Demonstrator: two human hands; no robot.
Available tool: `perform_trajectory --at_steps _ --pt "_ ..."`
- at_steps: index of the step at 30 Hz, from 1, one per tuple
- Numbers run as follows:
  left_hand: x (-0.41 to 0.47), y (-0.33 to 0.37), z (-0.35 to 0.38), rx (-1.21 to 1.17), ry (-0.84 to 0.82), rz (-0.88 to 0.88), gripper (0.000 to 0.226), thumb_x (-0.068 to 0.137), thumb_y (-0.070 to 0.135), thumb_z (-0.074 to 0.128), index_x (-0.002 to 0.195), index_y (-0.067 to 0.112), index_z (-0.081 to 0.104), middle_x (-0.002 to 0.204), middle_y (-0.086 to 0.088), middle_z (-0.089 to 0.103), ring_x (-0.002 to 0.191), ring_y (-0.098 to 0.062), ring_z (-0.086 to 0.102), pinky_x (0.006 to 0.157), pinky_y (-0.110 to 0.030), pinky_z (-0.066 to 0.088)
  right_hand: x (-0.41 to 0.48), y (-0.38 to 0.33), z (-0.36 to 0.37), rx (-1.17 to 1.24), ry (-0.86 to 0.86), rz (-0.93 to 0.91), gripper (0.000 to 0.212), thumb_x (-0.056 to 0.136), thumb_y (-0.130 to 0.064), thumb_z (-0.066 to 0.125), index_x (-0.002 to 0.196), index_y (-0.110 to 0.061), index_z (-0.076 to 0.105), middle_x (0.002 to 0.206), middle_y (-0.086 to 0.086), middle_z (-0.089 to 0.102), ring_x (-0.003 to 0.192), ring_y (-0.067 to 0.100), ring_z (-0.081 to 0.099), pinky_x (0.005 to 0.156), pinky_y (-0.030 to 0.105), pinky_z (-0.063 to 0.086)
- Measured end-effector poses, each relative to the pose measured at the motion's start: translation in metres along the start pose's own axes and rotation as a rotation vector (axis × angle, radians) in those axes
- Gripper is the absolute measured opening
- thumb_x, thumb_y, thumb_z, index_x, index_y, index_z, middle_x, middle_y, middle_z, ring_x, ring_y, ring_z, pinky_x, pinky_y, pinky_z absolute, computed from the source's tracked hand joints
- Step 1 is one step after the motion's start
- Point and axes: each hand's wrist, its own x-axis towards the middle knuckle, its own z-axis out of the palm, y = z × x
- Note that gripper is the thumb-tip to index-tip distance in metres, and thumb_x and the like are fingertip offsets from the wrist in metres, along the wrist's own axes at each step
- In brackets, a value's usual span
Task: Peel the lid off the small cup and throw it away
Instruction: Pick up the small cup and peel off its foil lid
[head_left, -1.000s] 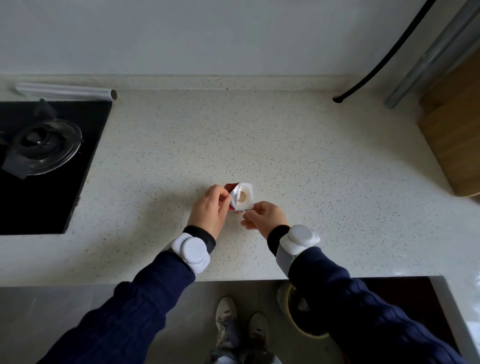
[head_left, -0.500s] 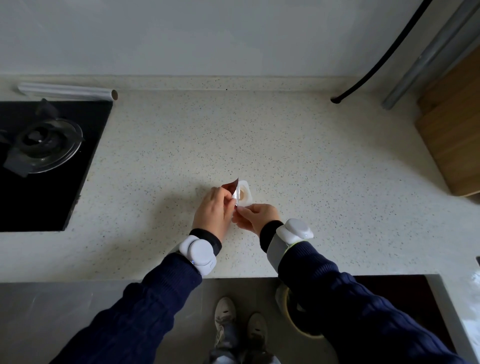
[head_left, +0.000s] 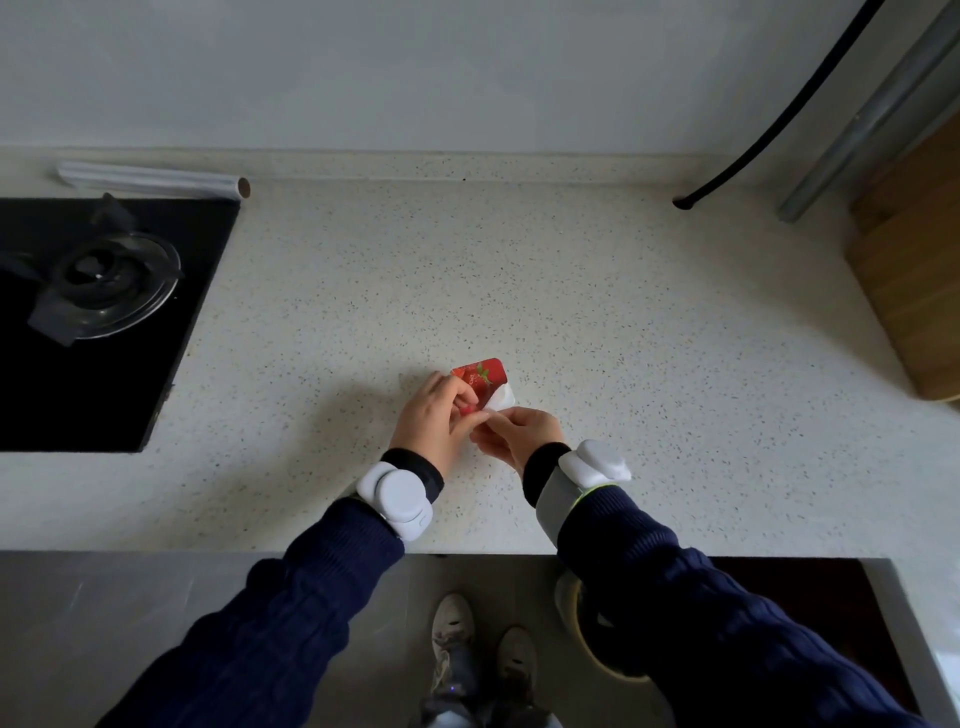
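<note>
Left hand (head_left: 434, 415) pinches red lid (head_left: 480, 382), nearly peeled; right hand (head_left: 519, 434) grips small cup (head_left: 504, 399). Disposal pending.

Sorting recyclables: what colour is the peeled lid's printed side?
Red with strawberries, on the foil lid; head view.

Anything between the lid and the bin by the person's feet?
Nothing visible. The left hand pinches the lid above the counter; the right hand holds the cup. The bin sits below the counter edge, partly hidden by the right sleeve.
</note>
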Motion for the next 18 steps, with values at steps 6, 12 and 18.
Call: perform_trajectory --at_steps 6,12,18 --pt "0.006 -0.002 -0.006 0.049 -0.116 0.017 0.014 0.075 0.008 0.073 0.083 0.003 0.063 0.092 -0.013 0.06 0.071 -0.018 0.058 0.069 -0.029 0.053 0.001 0.0 -0.005 0.0 -0.024 0.009 0.013 0.084 -0.008 0.061 0.074 -0.001 0.062 0.072 0.014 0.065 0.058 0.013 0.065 0.06 0.016 0.057" --pt "0.011 0.003 -0.007 0.088 -0.148 -0.01 0.012 0.076 0.011 0.072 0.082 0.006 0.063 0.092 -0.01 0.06 0.072 -0.016 0.056 0.073 -0.037 0.056 0.003 -0.002 -0.008 0.007 -0.046 0.033 0.016 0.086 -0.007 0.058 0.073 0.001 0.063 0.073 0.015 0.065 0.056 0.012 0.066 0.06 0.018 0.057" --pt "0.013 0.009 -0.01 0.224 -0.146 0.024 0.011 0.081 0.018 0.065 0.079 0.008 0.063 0.092 -0.009 0.061 0.087 -0.023 0.056 0.072 -0.039 0.052 0.006 -0.001 -0.01 -0.003 -0.055 0.027 0.019 0.088 -0.005 0.054 0.09 0.012 0.063 0.076 0.013 0.066 0.066 0.018 0.065 0.062 0.018 0.057"
